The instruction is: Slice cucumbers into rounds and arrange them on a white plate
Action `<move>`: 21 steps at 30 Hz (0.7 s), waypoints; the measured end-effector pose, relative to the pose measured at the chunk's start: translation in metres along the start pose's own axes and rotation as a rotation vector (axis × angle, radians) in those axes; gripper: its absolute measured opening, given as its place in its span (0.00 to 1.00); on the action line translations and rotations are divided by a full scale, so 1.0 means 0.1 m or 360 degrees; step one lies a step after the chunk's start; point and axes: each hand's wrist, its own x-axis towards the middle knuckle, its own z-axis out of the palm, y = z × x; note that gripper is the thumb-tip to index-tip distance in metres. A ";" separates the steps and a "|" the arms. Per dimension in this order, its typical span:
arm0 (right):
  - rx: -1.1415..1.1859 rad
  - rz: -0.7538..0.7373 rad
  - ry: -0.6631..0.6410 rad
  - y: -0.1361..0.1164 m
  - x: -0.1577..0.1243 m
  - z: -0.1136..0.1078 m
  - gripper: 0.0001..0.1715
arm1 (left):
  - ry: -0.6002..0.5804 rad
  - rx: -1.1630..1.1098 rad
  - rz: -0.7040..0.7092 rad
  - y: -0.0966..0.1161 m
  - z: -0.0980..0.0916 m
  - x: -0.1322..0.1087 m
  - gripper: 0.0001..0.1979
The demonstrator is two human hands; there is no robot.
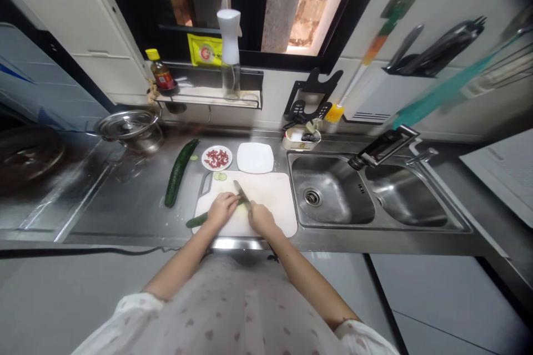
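Observation:
A white cutting board (pixel 275 199) lies on the steel counter in front of me. My left hand (pixel 222 209) is closed over a cucumber (pixel 197 221), whose uncut end sticks out to the left past the board. In my right hand (pixel 262 218) is a kitchen knife (pixel 240 191), its blade pointing away and to the left, against the cucumber's right end. My fingers partly hide where the blade meets it. Several pale cucumber slices (pixel 220 176) rest at the board's upper left.
A whole cucumber (pixel 181 173) lies left of the board. Behind the board stand a plate of chopped red pieces (pixel 217 158) and a white plate (pixel 255 157). A double sink (pixel 328 216) adjoins on the right; a lidded pot (pixel 144 138) stands back left.

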 end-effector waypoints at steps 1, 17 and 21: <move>-0.0001 0.0004 -0.0004 0.00 0.01 0.00 0.20 | -0.0008 -0.0001 -0.0005 0.00 0.00 0.00 0.11; 0.0042 -0.0035 0.0008 -0.09 0.23 -0.01 0.20 | -0.0047 -0.0007 -0.0018 0.05 -0.05 0.02 0.11; 0.0030 -0.0061 0.0034 -0.10 0.26 -0.01 0.20 | -0.0041 -0.0018 0.0003 0.04 -0.05 0.01 0.12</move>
